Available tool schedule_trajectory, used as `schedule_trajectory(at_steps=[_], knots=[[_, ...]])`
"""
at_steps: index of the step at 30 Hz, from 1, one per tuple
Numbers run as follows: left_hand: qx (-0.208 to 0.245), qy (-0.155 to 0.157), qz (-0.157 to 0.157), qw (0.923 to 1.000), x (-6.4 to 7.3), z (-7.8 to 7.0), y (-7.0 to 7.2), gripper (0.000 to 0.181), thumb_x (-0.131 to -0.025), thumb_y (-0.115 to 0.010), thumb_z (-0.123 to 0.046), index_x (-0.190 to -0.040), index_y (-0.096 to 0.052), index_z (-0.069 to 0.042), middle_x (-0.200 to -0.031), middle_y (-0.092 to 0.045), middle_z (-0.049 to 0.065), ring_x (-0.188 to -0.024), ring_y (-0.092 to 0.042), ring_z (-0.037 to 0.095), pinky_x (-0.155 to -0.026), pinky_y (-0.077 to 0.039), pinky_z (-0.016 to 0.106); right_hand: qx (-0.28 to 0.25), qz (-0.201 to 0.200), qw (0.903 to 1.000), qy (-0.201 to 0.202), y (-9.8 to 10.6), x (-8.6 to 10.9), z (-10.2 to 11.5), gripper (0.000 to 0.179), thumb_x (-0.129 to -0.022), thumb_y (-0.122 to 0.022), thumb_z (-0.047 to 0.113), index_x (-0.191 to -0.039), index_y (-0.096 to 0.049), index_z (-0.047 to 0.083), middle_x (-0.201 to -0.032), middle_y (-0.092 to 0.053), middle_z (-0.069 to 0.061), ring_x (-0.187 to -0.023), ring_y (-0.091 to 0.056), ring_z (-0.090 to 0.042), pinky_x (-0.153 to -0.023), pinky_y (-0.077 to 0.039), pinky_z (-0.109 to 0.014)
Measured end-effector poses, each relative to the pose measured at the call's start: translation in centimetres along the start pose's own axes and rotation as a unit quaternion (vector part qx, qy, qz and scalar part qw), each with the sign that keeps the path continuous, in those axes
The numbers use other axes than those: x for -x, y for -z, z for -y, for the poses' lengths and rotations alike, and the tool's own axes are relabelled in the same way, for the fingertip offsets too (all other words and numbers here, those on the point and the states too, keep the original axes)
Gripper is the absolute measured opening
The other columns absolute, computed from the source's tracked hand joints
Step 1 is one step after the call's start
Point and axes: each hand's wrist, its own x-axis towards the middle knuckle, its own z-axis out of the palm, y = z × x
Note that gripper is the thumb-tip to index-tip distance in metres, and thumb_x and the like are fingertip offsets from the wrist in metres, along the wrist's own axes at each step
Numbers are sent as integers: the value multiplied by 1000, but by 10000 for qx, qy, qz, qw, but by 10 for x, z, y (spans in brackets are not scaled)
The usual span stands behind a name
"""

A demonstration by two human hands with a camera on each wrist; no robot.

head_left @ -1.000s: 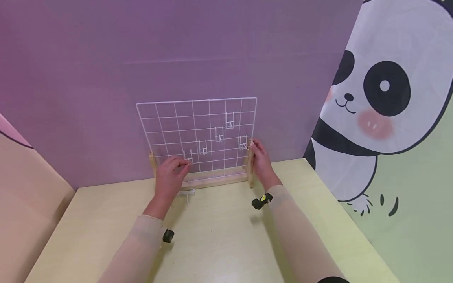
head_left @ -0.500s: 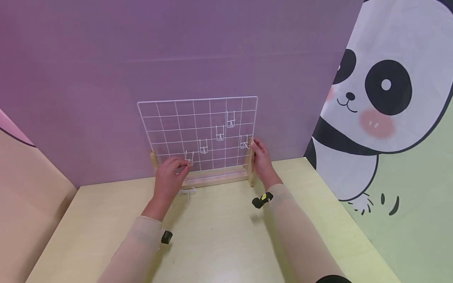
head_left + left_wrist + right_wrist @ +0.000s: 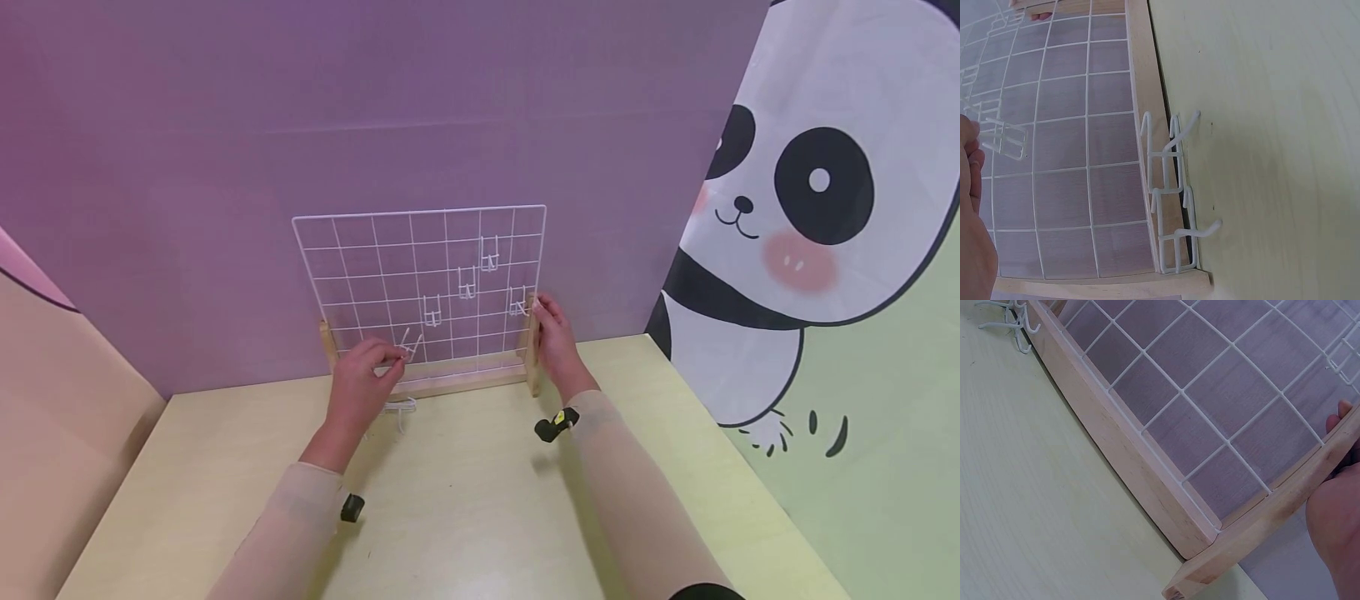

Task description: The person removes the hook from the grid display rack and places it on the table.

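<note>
A white wire grid panel (image 3: 446, 271) stands upright in a wooden frame (image 3: 533, 367). My left hand (image 3: 358, 385) pinches a white wire display hook (image 3: 410, 346) between thumb and fingertips, close in front of the panel's lower left part. In the left wrist view this hook (image 3: 1025, 144) is tilted against the grid lines. My right hand (image 3: 557, 348) grips the frame's right post, with its fingers wrapped behind the wood. Several matching hooks (image 3: 489, 260) hang on the panel, three of them in a diagonal row and one near the right post.
Two more wire hooks (image 3: 1165, 154) lie against the frame's bottom bar, below my left hand. The frame stands on a pale wooden table (image 3: 465, 500) near its back edge. Behind it rises a purple backdrop (image 3: 420, 100), with a panda picture (image 3: 795, 200) at the right.
The hook in my left hand has tilted and shifted slightly right and down; earlier its prongs stood upright along the grid. My right hand keeps its grip on the post.
</note>
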Motion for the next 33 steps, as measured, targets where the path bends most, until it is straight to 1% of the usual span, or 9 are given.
schedule_trajectory(at_steps=[3, 8, 12, 16, 19, 22, 26, 30, 33], knots=[[36, -18, 57, 10000, 1, 0, 0, 14, -89, -88, 6, -100, -82, -1, -97, -77, 9, -91, -75, 28, -84, -64, 48, -8, -1, 10000, 9, 0, 0, 0, 17, -118, -52, 20, -131, -62, 21, -120, -64, 6, -118, -57, -16, -111, -42, -38], [82, -200, 6, 9998, 1, 0, -2, 15, -87, -89, 7, -98, -82, -2, -96, -77, 8, -90, -75, 28, -83, -64, 47, 0, -15, 10000, 42, 0, 1, 0, 18, -118, -51, 20, -133, -62, 19, -119, -64, 6, -119, -56, -18, -116, -40, -44], [76, -353, -24, 9993, 1, 1, -4, 16, -87, -89, 7, -97, -82, -2, -95, -77, 7, -88, -76, 26, -80, -65, 45, -45, -23, 10000, 45, 1, 1, -1, 19, -117, -52, 19, -134, -62, 19, -120, -64, 6, -119, -56, -16, -118, -39, -45], [-40, -435, 67, 9990, 1, 3, -7, 15, -88, -89, 6, -98, -82, -3, -95, -77, 6, -87, -76, 25, -80, -65, 45, -123, -60, 9999, 25, 2, -1, -3, 19, -117, -53, 19, -133, -63, 19, -120, -65, 7, -118, -57, -14, -119, -38, -44], [-118, -361, 259, 9989, 2, 2, -7, 14, -89, -88, 4, -99, -82, -4, -97, -77, 6, -89, -76, 27, -83, -65, 47, -114, -67, 9999, 29, 3, -2, -4, 19, -117, -53, 19, -134, -63, 19, -120, -66, 7, -118, -58, -14, -118, -39, -42], [-177, -332, 370, 9986, 2, 1, -7, 13, -90, -89, 2, -100, -82, -4, -97, -77, 7, -92, -75, 29, -85, -65, 48, -73, -57, 9999, 40, 2, -2, -4, 20, -117, -53, 19, -135, -62, 18, -119, -66, 8, -117, -57, -14, -116, -40, -42], [-219, -330, 422, 9983, 4, 4, -9, 14, -90, -89, 2, -100, -82, -5, -97, -76, 6, -92, -75, 29, -85, -65, 47, -25, -61, 10000, 28, 1, -1, -2, 21, -118, -52, 19, -136, -61, 17, -119, -65, 7, -117, -57, -14, -115, -40, -42], [-234, -292, 553, 9978, 6, 7, -12, 14, -90, -89, 3, -100, -82, -6, -98, -76, 6, -93, -75, 29, -85, -65, 47, 1, -50, 10000, 37, 0, 0, 0, 23, -118, -51, 18, -139, -61, 16, -121, -64, 6, -118, -57, -15, -116, -41, -42], [-260, -339, 566, 9975, 9, 9, -13, 15, -89, -89, 3, -100, -82, -6, -98, -77, 6, -94, -75, 29, -87, -65, 48, -13, -45, 10000, 47, 0, 0, 0, 22, -118, -51, 18, -138, -61, 16, -121, -64, 5, -118, -57, -18, -115, -42, -43]])
